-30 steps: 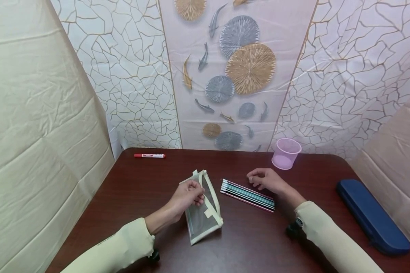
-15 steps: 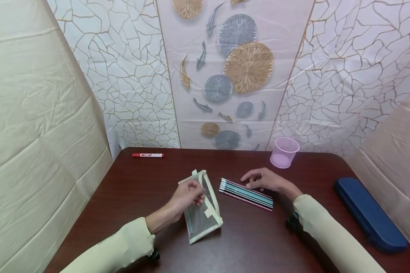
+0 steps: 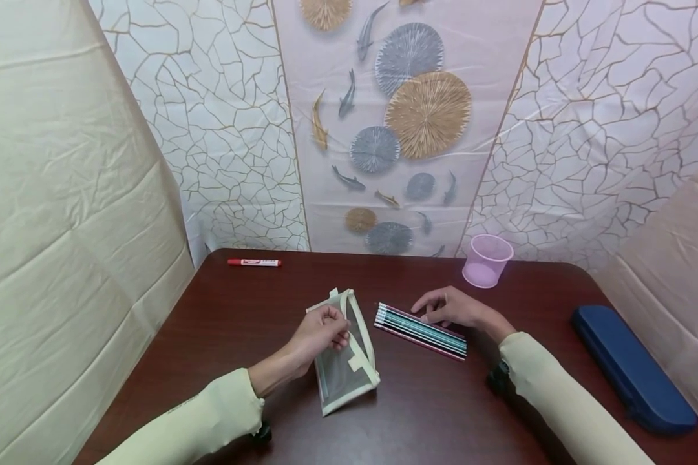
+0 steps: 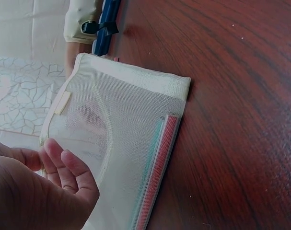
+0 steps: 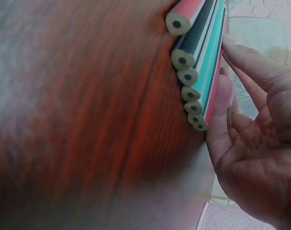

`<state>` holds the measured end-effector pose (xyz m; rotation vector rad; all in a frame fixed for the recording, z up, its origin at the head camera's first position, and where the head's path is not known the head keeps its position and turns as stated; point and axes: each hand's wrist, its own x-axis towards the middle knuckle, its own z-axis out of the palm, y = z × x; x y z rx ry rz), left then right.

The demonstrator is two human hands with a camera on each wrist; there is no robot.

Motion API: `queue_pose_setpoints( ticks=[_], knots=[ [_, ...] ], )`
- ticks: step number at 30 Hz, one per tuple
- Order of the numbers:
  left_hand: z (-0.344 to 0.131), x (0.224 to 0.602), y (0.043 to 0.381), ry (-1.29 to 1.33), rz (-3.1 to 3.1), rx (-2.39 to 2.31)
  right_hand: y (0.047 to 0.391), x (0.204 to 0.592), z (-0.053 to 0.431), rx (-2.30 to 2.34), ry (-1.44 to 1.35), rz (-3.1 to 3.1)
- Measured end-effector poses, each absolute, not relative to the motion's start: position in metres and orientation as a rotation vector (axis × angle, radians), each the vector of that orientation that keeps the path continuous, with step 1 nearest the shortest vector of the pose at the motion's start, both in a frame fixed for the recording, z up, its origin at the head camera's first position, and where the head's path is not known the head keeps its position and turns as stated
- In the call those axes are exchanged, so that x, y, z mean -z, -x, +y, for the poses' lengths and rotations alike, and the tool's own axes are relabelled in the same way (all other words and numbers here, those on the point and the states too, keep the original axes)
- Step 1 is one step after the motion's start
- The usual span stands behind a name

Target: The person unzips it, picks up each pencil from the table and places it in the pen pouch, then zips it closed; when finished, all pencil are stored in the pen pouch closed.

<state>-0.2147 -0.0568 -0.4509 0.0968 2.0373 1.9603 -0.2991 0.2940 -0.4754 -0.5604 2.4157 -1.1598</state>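
In the head view my left hand [image 3: 320,332] pinches the upper edge of a cream-trimmed mesh zip pouch [image 3: 349,384], whose mouth gapes along its right side. Through the mesh in the left wrist view, a red pencil [image 4: 157,172] and a green one lie along the pouch's lower edge. Right of the pouch, several striped pencils [image 3: 421,332] lie side by side on the table, in red, black and green. My right hand [image 3: 456,307] is at their far side, thumb and forefinger at the outermost red pencil [image 5: 216,91]. Whether it grips that pencil is hard to see.
A red marker [image 3: 254,263] lies at the table's back left. The pink mesh cup [image 3: 487,261] stands at the back right edge. A long blue case [image 3: 634,368] lies along the right side of the dark wooden table [image 3: 430,420].
My right hand has moved left and lower, from beyond the pencils to their far edge. The left hand stays at the pouch.
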Motion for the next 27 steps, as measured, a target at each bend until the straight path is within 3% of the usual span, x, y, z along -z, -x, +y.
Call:
queue_pose_setpoints(
  ticks=[27],
  knots=[
    [-0.055,0.451,0.213,-0.110,2.047,-1.942,0.297,0.469,0.277,0.695,0.666,2.849]
  ],
)
